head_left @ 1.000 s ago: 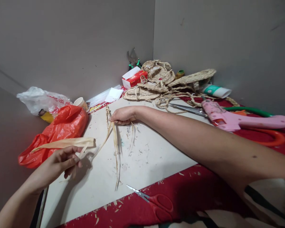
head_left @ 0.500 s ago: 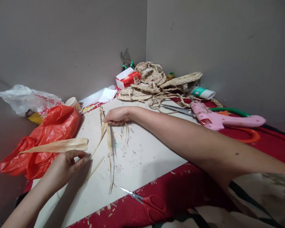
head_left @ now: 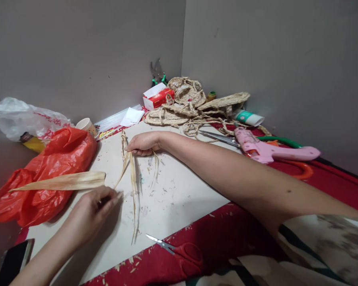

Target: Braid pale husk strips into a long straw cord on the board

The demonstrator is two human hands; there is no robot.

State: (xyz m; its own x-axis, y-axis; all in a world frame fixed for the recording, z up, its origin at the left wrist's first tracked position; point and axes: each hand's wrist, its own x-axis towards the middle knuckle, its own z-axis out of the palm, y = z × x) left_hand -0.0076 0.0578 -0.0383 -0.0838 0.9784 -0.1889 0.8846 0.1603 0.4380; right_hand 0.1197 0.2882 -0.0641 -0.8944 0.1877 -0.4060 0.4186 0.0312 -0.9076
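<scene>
The right hand (head_left: 142, 143) is clenched on the lower end of a thin straw braid (head_left: 123, 143), which lies on the far part of the white board (head_left: 167, 206); loose strands (head_left: 133, 178) trail from it toward the near edge. The left hand (head_left: 95, 210) reaches one strand's tip, though whether it pinches that, I cannot tell. Just beyond, a broad dry leaf (head_left: 74, 181) stretches across a red bag (head_left: 73, 153).

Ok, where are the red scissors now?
In the head view, the red scissors lie at bottom centre, blade tips over the near edge of the white board, handles on the red cloth.
</scene>
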